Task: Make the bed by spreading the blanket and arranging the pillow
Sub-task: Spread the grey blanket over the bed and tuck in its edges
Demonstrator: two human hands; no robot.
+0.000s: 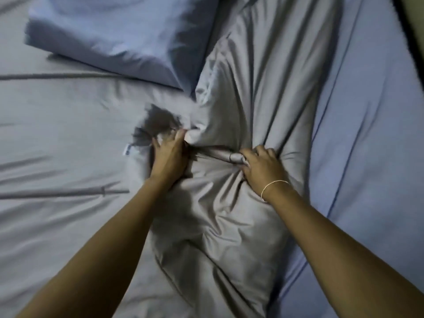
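Observation:
A grey blanket (259, 92) lies bunched in a long wrinkled ridge down the middle of the bed and spreads flat to the left. My left hand (168, 154) grips a fold of the blanket near the ridge's left side, thumb over the cloth. My right hand (261, 165), with a thin bracelet on its wrist, grips a gathered fold a little to the right, fingers curled into the fabric. The cloth between the two hands is pulled taut. A blue pillow (114, 33) lies at the upper left, partly on the blanket.
The blue bed sheet (371, 145) is bare along the right side of the bed. A dark strip at the bed's edge (410, 24) runs down the top right corner. A small tag (126, 150) shows on the blanket left of my left hand.

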